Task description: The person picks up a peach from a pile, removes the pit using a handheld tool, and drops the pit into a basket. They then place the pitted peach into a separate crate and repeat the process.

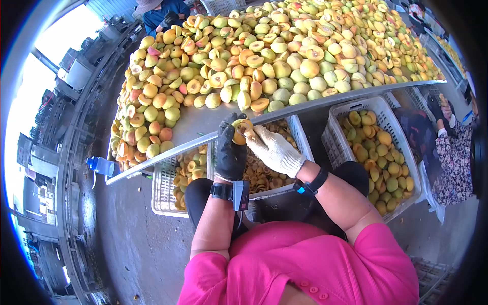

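In a black glove, my left hand (230,156) is closed around a yellow peach half (240,136) just over the table's front edge. The cut side of the fruit faces my right hand (277,151), which wears a white knit glove. Its fingers are pinched together at the cut face; what they grip there is hidden. Under both hands stands a white crate (303,147) with brownish scraps and cut pieces in it. Beyond my hands, a large heap of whole and halved peaches (254,61) covers the metal table (203,118).
At left is a white crate (163,206) of cut peaches; at right, another crate (333,129) holds more fruit. A blue-capped bottle (103,165) is at the table's left corner. One co-worker (165,15) is across the table, another (455,157) at right.
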Available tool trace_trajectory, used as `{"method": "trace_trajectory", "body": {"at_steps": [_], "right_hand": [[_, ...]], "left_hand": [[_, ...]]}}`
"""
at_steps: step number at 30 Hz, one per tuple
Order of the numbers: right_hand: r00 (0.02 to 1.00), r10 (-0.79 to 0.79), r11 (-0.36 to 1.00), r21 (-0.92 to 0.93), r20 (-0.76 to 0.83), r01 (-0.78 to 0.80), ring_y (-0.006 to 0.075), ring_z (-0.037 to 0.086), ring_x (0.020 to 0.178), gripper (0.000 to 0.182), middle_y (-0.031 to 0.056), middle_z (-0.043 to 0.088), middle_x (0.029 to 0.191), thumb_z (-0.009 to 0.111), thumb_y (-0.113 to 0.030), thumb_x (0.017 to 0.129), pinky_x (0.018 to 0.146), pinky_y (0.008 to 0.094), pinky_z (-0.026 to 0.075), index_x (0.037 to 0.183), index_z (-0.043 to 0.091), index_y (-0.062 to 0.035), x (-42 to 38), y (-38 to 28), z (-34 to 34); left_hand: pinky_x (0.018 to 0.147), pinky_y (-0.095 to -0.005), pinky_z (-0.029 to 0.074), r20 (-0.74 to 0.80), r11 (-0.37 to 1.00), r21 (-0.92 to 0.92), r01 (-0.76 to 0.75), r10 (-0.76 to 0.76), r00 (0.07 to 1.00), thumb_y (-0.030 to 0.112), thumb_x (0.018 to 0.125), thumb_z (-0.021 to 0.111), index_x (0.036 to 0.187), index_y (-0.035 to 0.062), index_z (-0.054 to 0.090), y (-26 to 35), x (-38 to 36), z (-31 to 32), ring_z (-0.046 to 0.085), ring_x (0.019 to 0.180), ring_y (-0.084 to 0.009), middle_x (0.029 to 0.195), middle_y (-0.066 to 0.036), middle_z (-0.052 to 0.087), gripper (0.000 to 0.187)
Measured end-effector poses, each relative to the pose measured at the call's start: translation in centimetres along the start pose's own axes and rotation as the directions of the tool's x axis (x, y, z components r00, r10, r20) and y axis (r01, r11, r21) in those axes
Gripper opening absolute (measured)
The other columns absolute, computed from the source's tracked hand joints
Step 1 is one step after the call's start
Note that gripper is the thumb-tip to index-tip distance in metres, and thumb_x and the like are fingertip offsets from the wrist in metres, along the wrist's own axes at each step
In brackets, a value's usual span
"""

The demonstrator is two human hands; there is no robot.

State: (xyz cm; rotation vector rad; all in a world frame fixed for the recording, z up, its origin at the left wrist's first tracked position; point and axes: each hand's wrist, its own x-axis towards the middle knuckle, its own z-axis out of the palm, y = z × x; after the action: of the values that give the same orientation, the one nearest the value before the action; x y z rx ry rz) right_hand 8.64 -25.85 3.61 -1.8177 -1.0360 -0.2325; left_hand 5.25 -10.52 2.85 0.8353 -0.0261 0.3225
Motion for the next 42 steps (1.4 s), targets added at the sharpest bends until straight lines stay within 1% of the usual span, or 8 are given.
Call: {"method": "trace_trajectory", "body": {"at_steps": [15,21,27,29,31,34,36,42], "right_hand": [[0.920,0.319,0.936,0.075,0.228,-0.343,0.0485,0.063,0.085,0.045,0.0306,0.064,0.085,0.048,-0.042,0.100,0.070,0.0549,0.048,0.107,0.055,0.0014,-1.0,-0.9,1.6],[0.974,0.096,0.984,0.128,0.204,-0.124,0.0438,0.062,0.097,0.041,0.0285,0.064,0.099,0.048,-0.037,0.101,0.078,0.0495,0.049,0.115,0.057,0.0012,-2.2,-0.7,1.9],[0.850,0.347,0.824,0.304,0.396,-0.478,0.0324,0.063,0.099,0.039,0.0210,0.065,0.104,0.050,-0.033,0.103,0.085,0.0404,0.049,0.120,0.058,0.0002,-1.6,-2.2,0.9],[0.862,0.322,0.851,0.278,0.392,-0.445,0.0245,0.062,0.099,0.037,0.0162,0.065,0.105,0.051,-0.031,0.103,0.086,0.0365,0.049,0.122,0.058,0.0001,-1.5,-2.2,0.8],[0.863,0.345,0.793,0.378,0.369,-0.479,0.0267,0.064,0.096,0.042,0.0179,0.067,0.102,0.049,-0.037,0.103,0.084,0.0378,0.049,0.118,0.060,0.0002,-1.4,-2.5,0.8],[0.820,0.391,0.703,0.440,0.417,-0.559,0.0250,0.064,0.090,0.047,0.0170,0.068,0.097,0.047,-0.043,0.103,0.081,0.0378,0.049,0.115,0.061,0.0000,-1.3,-2.5,0.6],[0.836,0.376,0.695,0.475,0.399,-0.540,0.0201,0.062,0.088,0.047,0.0139,0.067,0.095,0.046,-0.043,0.103,0.080,0.0356,0.049,0.115,0.061,-0.0006,-1.3,-2.5,0.8],[0.722,0.436,0.547,0.479,0.537,-0.686,0.0119,0.055,0.085,0.047,0.0059,0.063,0.091,0.045,-0.045,0.104,0.079,0.0302,0.047,0.115,0.062,-0.0027,-1.2,-3.1,0.4]], "left_hand": [[0.091,-0.0345,0.050,-0.293,0.988,-0.152,0.016,-0.061,0.954,0.042,0.104,0.043,0.119,0.0058,0.059,-1.5,-0.7,0.0,0.061,0.100,-0.0208,0.108,-0.008,0.064,0.043],[0.086,-0.0357,0.052,-0.284,0.928,0.342,-0.148,0.252,0.925,0.043,0.102,0.045,0.107,0.0037,0.061,-0.7,-1.3,1.7,0.064,0.094,-0.0222,0.096,-0.010,0.065,0.043],[0.079,-0.0307,0.054,-0.193,0.997,0.014,0.082,-0.077,0.978,0.035,0.106,0.040,0.104,0.0017,0.062,1.6,-1.5,2.4,0.065,0.086,-0.0191,0.097,-0.011,0.065,0.039],[0.080,-0.0318,0.054,0.009,0.400,0.877,-0.267,0.542,0.840,0.031,0.107,0.040,0.103,0.0005,0.062,0.5,-1.4,1.8,0.065,0.086,-0.0205,0.095,-0.011,0.065,0.037],[0.080,-0.0343,0.054,0.307,-0.126,0.947,-0.297,0.634,0.710,0.030,0.105,0.043,0.106,-0.0012,0.061,-0.1,-1.5,1.1,0.065,0.085,-0.0234,0.096,-0.012,0.066,0.036],[0.081,-0.0399,0.054,0.100,0.400,0.858,-0.323,0.485,0.868,0.027,0.100,0.052,0.117,-0.0046,0.057,0.8,-1.4,1.4,0.066,0.084,-0.0300,0.102,-0.017,0.067,0.037],[0.082,-0.0433,0.053,-0.089,0.948,0.315,0.039,-0.011,0.996,0.017,0.097,0.054,0.125,-0.0073,0.053,2.1,-0.8,0.5,0.064,0.087,-0.0343,0.107,-0.019,0.066,0.036],[0.077,-0.0365,0.054,0.136,0.039,0.980,-0.196,0.591,0.795,0.034,0.103,0.047,0.111,-0.0022,0.061,0.6,-1.6,3.0,0.065,0.080,-0.0247,0.091,-0.013,0.066,0.039]]}}
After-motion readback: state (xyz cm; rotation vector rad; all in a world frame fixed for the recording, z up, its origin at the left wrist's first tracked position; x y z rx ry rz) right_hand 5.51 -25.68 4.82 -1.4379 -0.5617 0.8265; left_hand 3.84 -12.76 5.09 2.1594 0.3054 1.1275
